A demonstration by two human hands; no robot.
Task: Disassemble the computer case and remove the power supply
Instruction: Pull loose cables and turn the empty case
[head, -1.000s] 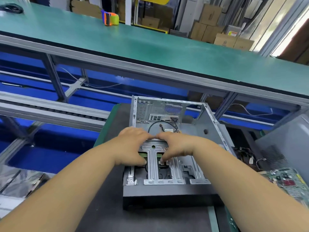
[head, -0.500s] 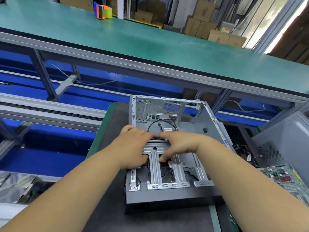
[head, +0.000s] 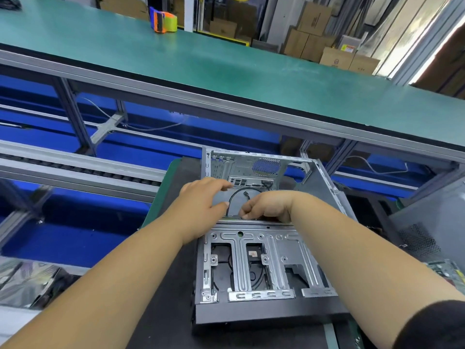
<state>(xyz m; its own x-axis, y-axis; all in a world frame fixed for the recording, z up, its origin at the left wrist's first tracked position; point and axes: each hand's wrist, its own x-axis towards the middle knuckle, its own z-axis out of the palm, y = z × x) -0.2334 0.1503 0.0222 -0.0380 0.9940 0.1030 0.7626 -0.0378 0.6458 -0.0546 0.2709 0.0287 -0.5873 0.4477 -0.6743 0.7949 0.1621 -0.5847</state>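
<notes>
Computer case (head: 264,308): open steel shell on the mat, stiff, sharp-edged, likely heavy. Left hand (head: 203,200) fingers spread flat inside. Right hand (head: 266,206) fingers curled, apparently pinching the limp black cable (head: 232,197) beside the drive bracket (head: 254,258). Power supply: not visible.

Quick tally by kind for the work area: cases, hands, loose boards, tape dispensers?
Open computer case: 1
Second grey case, at the right edge: 1
Hands, left hand and right hand: 2
Circuit board, partly in view: 1
Tape dispenser: 1
Total: 6
</notes>
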